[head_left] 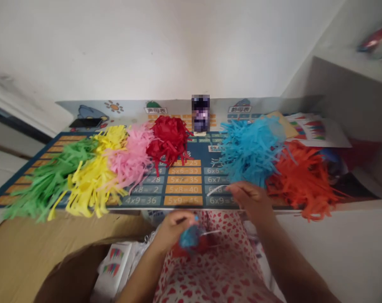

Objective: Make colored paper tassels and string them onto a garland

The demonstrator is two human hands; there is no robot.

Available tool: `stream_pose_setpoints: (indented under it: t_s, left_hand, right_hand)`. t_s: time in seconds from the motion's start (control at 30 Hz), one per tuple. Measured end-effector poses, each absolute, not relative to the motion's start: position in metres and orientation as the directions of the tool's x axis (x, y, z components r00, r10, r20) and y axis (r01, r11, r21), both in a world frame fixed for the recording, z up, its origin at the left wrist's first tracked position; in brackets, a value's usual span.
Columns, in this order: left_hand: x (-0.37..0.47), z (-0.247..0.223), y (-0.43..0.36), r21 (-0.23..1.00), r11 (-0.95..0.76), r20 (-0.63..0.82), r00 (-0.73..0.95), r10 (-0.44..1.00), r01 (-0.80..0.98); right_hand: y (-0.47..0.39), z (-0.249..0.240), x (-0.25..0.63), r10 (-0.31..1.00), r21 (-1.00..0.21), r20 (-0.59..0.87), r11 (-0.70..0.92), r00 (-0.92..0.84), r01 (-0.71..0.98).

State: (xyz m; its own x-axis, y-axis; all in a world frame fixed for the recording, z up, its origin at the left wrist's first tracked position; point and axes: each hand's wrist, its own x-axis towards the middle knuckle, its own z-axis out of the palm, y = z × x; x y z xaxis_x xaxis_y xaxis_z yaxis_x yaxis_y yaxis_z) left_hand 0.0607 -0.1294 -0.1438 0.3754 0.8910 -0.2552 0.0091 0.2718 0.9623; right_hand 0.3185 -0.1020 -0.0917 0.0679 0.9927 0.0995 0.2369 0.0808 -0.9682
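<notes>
Over my lap, my left hand (173,229) is closed, pinching a small blue paper bundle (190,236) that is blurred. Something red-orange lies just under the bundle, and thin white strands stick out to its right. My right hand (252,202) is raised at the table's front edge, its thumb and fingers pinched on a thin white strip (216,190). Ahead of that hand lies a pile of blue paper tassels (250,147), with orange-red tassels (304,181) to its right.
Green (58,172), yellow (96,181), pink (130,155) and red tassels (168,139) line the table's left half. A phone (200,112) stands upright at the back; a dark flat object (85,122) lies back left. Printed cards (311,128) sit back right. Below is a bag (73,269) with packets.
</notes>
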Motion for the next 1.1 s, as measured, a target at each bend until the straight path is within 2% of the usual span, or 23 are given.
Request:
stream_pose_setpoints:
  t_s: [0.07, 0.13, 0.23, 0.4, 0.53, 0.9, 1.1]
  left_hand:
    - [0.072, -0.141, -0.125, 0.881, 0.397, -0.356, 0.192, 0.915, -0.257]
    - [0.082, -0.141, -0.121, 0.784, 0.422, -0.418, 0.117, 0.901, -0.455]
    - [0.089, -0.138, -0.117, 0.720, 0.389, -0.426, 0.076, 0.902, -0.575]
    - [0.093, -0.134, -0.114, 0.692, 0.354, -0.399, 0.074, 0.914, -0.629]
    - [0.095, -0.134, -0.115, 0.695, 0.336, -0.387, 0.063, 0.920, -0.635]
    - [0.099, -0.132, -0.114, 0.709, 0.311, -0.379, 0.030, 0.925, -0.633]
    - [0.098, -0.135, -0.115, 0.725, 0.305, -0.374, 0.018, 0.927, -0.618]
  right_hand:
    - [-0.108, -0.094, 0.301, 0.984, -0.931, 0.176, 0.169, -0.009, 0.323]
    - [-0.111, -0.097, 0.289, 0.972, -0.901, 0.235, 0.224, -0.016, 0.371]
    - [-0.115, -0.102, 0.279, 0.956, -0.854, 0.293, 0.272, -0.023, 0.444]
    - [-0.120, -0.107, 0.269, 0.903, -0.744, 0.428, 0.336, 0.026, 0.578]
    - [-0.120, -0.107, 0.264, 0.875, -0.703, 0.483, 0.368, 0.029, 0.608]
    - [-0.122, -0.107, 0.265, 0.868, -0.657, 0.493, 0.416, -0.060, 0.629]
    - [-0.121, -0.109, 0.265, 0.874, -0.659, 0.482, 0.402, -0.052, 0.636]
